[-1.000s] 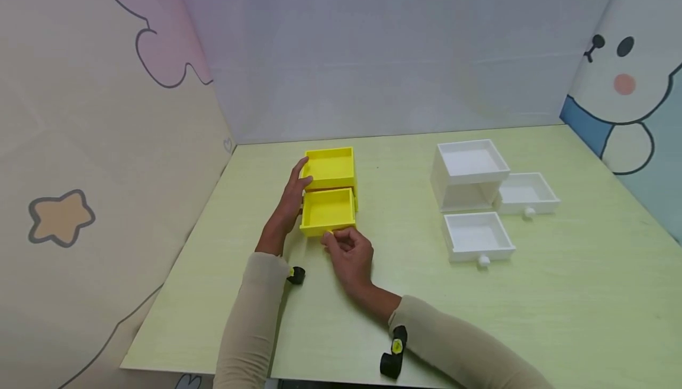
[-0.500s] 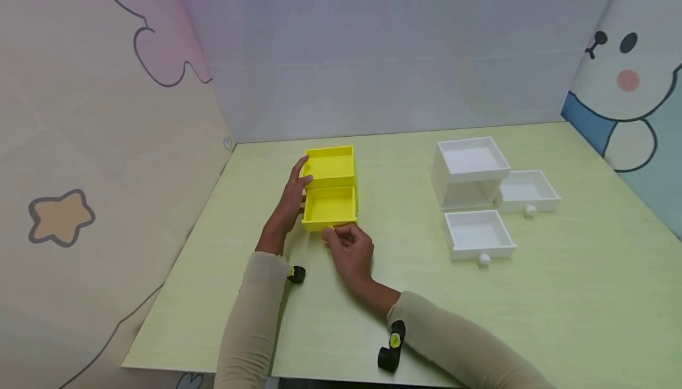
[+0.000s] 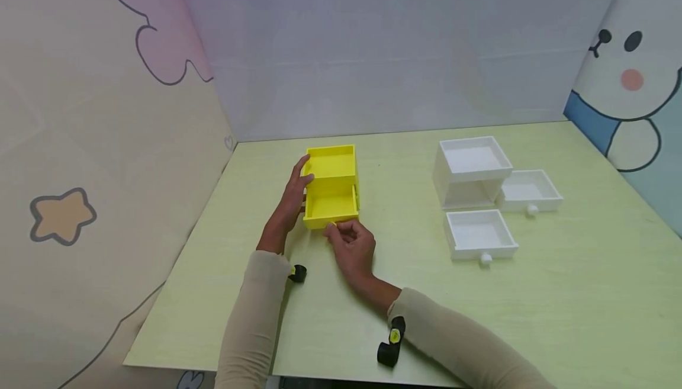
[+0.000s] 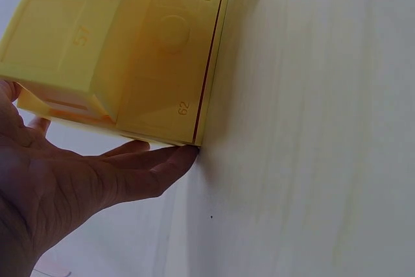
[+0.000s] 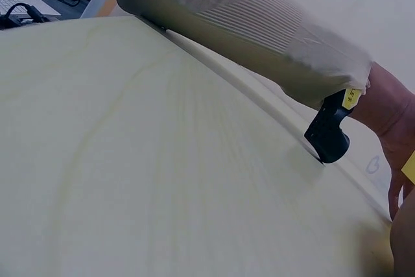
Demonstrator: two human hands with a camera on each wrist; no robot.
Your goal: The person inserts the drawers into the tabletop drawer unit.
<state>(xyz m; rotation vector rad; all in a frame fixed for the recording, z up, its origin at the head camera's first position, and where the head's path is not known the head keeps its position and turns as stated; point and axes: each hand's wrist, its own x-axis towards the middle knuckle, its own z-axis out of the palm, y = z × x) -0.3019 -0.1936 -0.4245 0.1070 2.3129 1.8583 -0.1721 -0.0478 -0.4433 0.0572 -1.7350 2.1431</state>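
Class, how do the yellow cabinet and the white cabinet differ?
The yellow cabinet has a yellow drawer jutting from its front; the white cabinet has an open bay, with two white drawers outside. The left hand touches the yellow cabinet; no hand touches the white cabinet. Both have recessed tops.

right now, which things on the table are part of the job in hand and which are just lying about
In the job:
yellow cabinet, left hand against its side
yellow drawer, held by right hand

Apparently just lying about, untouched:
white cabinet
nearer white drawer
farther white drawer
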